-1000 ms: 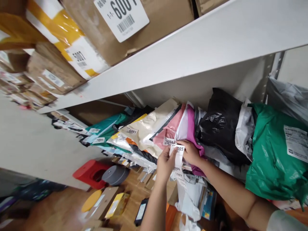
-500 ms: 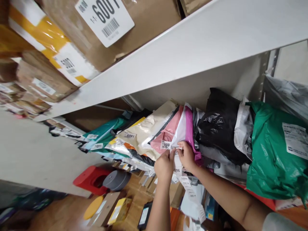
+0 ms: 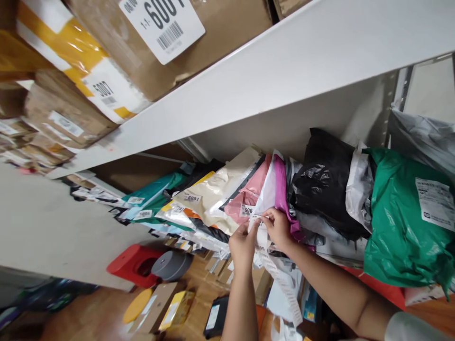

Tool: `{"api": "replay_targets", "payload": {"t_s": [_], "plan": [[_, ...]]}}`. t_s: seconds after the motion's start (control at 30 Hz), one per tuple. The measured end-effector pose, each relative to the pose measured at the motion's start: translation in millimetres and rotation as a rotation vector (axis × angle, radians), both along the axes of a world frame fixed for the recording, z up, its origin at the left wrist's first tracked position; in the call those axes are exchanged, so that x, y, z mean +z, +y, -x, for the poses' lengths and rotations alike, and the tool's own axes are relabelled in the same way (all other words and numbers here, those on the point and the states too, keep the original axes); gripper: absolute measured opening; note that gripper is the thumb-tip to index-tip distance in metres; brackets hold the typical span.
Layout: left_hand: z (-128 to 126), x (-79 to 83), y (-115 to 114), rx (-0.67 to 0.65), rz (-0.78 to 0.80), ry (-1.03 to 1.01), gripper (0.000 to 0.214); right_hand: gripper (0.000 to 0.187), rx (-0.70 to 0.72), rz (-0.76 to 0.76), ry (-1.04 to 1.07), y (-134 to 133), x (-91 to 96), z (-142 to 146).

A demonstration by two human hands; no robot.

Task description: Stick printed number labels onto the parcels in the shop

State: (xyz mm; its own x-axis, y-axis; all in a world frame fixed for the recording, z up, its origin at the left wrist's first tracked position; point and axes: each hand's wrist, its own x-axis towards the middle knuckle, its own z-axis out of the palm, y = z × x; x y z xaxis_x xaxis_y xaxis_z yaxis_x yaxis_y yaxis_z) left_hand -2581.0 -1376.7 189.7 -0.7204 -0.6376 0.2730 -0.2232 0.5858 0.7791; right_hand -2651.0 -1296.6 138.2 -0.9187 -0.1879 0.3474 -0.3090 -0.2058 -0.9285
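A long strip of white printed number labels (image 3: 279,274) hangs down from between my two hands. My left hand (image 3: 243,246) pinches the strip's upper end from the left, thumb and finger pressed together. From the right, my right hand (image 3: 277,228) pinches the same top label, its fingertips close to the left thumb. Just behind the hands are a pink mailer bag (image 3: 253,189) bearing a label and a white and magenta mailer bag (image 3: 280,184). Whether the fingertips also touch the bags I cannot tell. A cream bag (image 3: 213,187) labelled 6001 leans farther left.
Right of the hands stand a black bag (image 3: 327,184) and a green bag (image 3: 408,222). A white shelf edge (image 3: 227,113) slants overhead, with a carton (image 3: 227,42) above it. Boxes, a red stool (image 3: 130,265) and a grey stool (image 3: 171,266) are on the floor below.
The label strip has swung and now hangs straighter, its printing more smeared by motion. Both hands stay in nearly the same spot, still pinching its top; the view has shifted slightly.
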Motion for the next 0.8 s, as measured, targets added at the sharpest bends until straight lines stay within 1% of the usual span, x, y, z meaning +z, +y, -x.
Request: {"api": "replay_targets", "payload": {"t_s": [0.07, 0.13, 0.2, 0.23, 0.3, 0.37, 0.43, 0.5, 0.57, 0.6, 0.63, 0.67, 0.7, 0.73, 0.77, 0.8], "plan": [[-1, -0.9, 3, -0.005, -0.006, -0.007, 0.049, 0.008, -0.048, -0.016, 0.028, 1, -0.7, -1], [0, -2.2, 7, 0.032, 0.085, -0.009, 0.043, 0.010, -0.115, -0.058, 0.071, 2, -1.3, -1], [1, -3.1, 12, 0.081, 0.205, 0.004, 0.039, 0.013, -0.165, -0.144, 0.104, 1, -1.9, 0], [1, -3.0, 14, 0.101, 0.241, 0.009, 0.040, 0.014, -0.176, -0.193, 0.114, 1, -2.3, 0], [-1, -1.8, 18, 0.105, 0.229, -0.022, 0.043, 0.015, -0.173, -0.271, 0.122, 0, -3.3, 2], [-8, 1.3, 20, 0.078, 0.180, -0.108, 0.041, 0.017, -0.170, -0.310, 0.128, -5, -4.0, 5], [-21, 5.8, 20, 0.057, 0.179, -0.203, 0.039, 0.019, -0.176, -0.334, 0.132, -13, -3.5, 8], [-42, 11.2, 19, 0.098, 0.229, -0.242, 0.040, 0.021, -0.189, -0.361, 0.133, -22, -1.4, 10], [-67, 17.0, 21, 0.156, 0.236, -0.207, 0.044, 0.023, -0.212, -0.380, 0.122, -26, 1.1, 6], [-80, 19.7, 23, 0.173, 0.221, -0.160, 0.045, 0.024, -0.228, -0.381, 0.126, -23, 1.5, 1], [-93, 22.0, 25, 0.180, 0.197, -0.095, 0.045, 0.025, -0.234, -0.376, 0.174, -16, 0.8, -7], [-105, 23.7, 29, 0.180, 0.169, -0.022, 0.046, 0.027, -0.229, -0.360, 0.282, -6, -1.4, -17], [-115, 24.8, 32, 0.175, 0.146, 0.048, 0.046, 0.031, -0.235, -0.326, 0.422, 7, -5.2, -29], [-124, 25.2, 36, 0.169, 0.128, 0.112, 0.047, 0.036, -0.214, -0.286, 0.630, 22, -10.3, -41], [-130, 24.8, 39, 0.162, 0.112, 0.166, 0.048, 0.038, -0.242, -0.212, 0.807, 37, -16.2, -52], [-134, 23.9, 42, 0.151, 0.095, 0.207, 0.048, 0.040, -0.341, -0.134, 0.839, 51, -21.9, -62]]}}
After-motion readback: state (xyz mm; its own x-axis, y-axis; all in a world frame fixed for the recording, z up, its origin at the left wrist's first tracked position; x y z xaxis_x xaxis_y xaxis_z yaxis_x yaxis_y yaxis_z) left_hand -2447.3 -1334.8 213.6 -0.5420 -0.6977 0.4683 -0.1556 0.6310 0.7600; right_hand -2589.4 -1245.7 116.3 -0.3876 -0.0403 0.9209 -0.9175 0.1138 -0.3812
